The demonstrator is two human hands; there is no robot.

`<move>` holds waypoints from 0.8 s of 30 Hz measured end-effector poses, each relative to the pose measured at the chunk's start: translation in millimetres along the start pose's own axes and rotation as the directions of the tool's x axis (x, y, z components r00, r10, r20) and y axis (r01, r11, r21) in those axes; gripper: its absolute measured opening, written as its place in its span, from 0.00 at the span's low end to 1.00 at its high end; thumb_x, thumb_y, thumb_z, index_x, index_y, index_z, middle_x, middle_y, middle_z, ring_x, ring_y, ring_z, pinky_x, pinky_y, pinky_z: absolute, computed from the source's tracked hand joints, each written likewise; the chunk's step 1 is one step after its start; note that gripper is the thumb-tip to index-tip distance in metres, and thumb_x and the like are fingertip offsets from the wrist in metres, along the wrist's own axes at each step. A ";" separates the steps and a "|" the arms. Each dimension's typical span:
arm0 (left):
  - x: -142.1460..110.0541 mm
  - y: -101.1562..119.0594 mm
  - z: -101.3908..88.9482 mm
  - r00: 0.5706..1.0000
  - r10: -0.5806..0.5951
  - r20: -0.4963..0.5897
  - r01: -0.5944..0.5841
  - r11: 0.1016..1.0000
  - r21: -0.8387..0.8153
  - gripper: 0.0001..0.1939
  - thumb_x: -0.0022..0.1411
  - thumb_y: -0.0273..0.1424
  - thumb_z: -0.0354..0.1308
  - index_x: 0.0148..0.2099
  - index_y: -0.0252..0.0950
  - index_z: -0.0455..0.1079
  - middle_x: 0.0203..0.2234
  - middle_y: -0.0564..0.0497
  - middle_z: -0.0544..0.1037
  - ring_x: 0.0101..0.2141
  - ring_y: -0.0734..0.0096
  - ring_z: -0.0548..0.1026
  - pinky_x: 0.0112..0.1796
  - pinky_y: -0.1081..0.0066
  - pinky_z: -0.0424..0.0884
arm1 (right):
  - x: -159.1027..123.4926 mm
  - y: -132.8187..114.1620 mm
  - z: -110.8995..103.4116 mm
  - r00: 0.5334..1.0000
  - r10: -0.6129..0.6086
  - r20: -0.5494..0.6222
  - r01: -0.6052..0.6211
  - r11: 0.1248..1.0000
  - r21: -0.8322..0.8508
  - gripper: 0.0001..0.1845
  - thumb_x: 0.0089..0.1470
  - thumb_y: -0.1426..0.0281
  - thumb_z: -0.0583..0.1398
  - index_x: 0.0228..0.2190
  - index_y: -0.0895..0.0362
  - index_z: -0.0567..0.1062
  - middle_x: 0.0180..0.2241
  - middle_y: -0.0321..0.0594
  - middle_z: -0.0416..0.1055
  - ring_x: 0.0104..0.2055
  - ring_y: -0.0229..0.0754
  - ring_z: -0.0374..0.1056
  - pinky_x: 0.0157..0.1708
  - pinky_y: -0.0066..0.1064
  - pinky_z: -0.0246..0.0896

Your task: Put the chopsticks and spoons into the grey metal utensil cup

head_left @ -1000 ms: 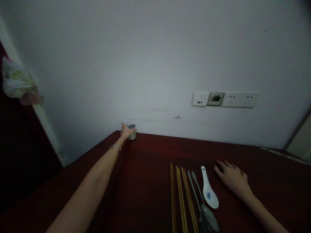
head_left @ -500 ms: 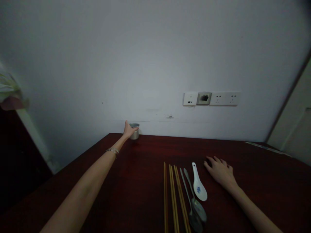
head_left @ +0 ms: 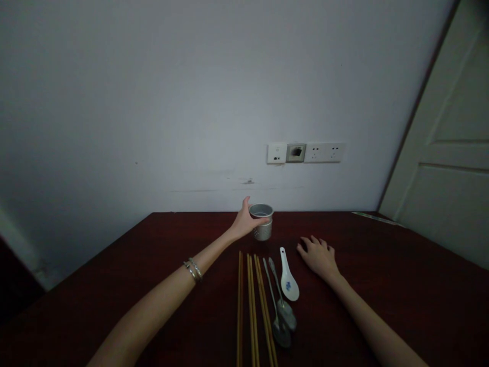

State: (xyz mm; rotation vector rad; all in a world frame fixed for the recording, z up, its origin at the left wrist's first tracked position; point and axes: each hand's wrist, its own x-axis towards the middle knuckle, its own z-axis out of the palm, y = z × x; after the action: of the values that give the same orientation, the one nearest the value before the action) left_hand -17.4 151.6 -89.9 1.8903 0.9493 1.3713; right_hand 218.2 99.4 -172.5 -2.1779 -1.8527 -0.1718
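My left hand (head_left: 246,220) grips a silvery metal cup (head_left: 263,232) with a perforated-looking lower wall, thumb on the near side. The cup is upright, toward the back of the table and beyond the utensils. Resting on the tabletop at the right, my right hand (head_left: 318,256) is open with its fingers spread, holding nothing. Left of it lies a white ceramic spoon (head_left: 289,283) with a blue mark. Two metal spoons (head_left: 281,334) lie beside that, their bowls toward me. Several wooden chopsticks (head_left: 252,311) are lined up in pairs farther left.
The dark red wooden table (head_left: 183,234) reaches back to a pale wall (head_left: 191,102). Wall sockets (head_left: 324,152) sit above its back edge. At the right stands a light panelled door (head_left: 451,168), and a flat strip (head_left: 376,219) lies near the back right corner.
My left hand has brought the cup rightward and closer, from the back left edge to behind the utensils. The camera view has turned right. My right hand stays on the table.
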 end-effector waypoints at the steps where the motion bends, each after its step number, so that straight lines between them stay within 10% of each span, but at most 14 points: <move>1: -5.3 1.1 7.2 1.000 -0.006 0.017 0.007 1.000 -0.011 0.52 0.38 0.34 0.67 0.61 0.33 0.41 0.43 0.40 0.69 0.43 0.59 0.68 0.46 0.61 0.59 | 0.0 0.1 -0.1 1.000 0.001 0.003 -0.001 1.000 0.001 0.26 0.52 0.56 0.45 0.49 0.54 0.65 0.52 0.49 0.58 0.54 0.57 0.51 0.47 0.49 0.46; 24: -32.4 -8.2 31.7 0.994 -0.006 0.105 0.006 1.000 0.005 0.54 0.41 0.36 0.65 0.62 0.34 0.34 0.47 0.39 0.66 0.48 0.61 0.65 0.50 0.59 0.55 | 0.6 0.4 2.7 1.000 0.006 -0.009 -0.006 1.000 0.015 0.26 0.52 0.56 0.45 0.49 0.54 0.65 0.52 0.49 0.58 0.53 0.57 0.50 0.47 0.49 0.44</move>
State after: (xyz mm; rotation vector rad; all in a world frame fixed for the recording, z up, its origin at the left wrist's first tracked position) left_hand 4.7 127.3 -122.2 1.9411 0.9057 1.2535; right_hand 218.4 100.7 -174.9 -2.1686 -1.8364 -0.1655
